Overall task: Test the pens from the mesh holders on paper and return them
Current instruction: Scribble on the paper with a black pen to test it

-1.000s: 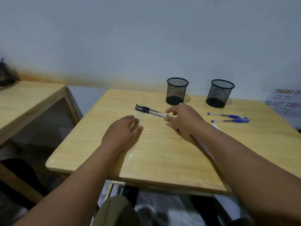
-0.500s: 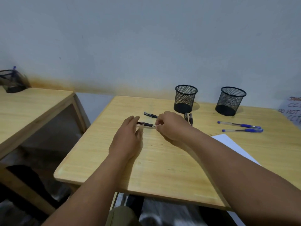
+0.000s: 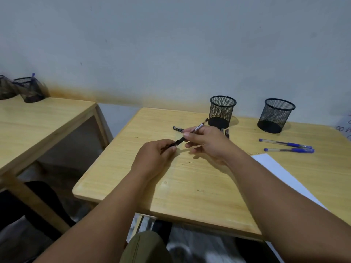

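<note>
Pen in hand: I have a black pen [image 3: 187, 134] lifted off the tabletop [image 3: 190, 186], just in front of the nearer mesh holder [image 3: 221, 111].
Long axis: it slants from low on my left up towards that holder, its far end close to the holder's base.
Left hand [image 3: 154, 158]: fingers curled round the lower, dark end of the pen, which looks like the cap; I cannot tell whether the cap is already loose.
Right hand [image 3: 206, 142]: thumb and forefinger pinch the barrel nearer the middle, the other fingers loosely bent beneath and holding nothing else.
Which hand leads: I judge the two must pull apart along the pen's own line, left drawing towards me, right holding steady.
Paper [image 3: 281, 175]: lies to the right of the holder and nearer me, partly under my right forearm, so the right hand is the closer one for writing.
Other pens: another black pen [image 3: 178, 128] lies on the tabletop left of the holder; two blue pens [image 3: 286, 146] lie well to its right, in front of the second holder [image 3: 276, 115].
</note>
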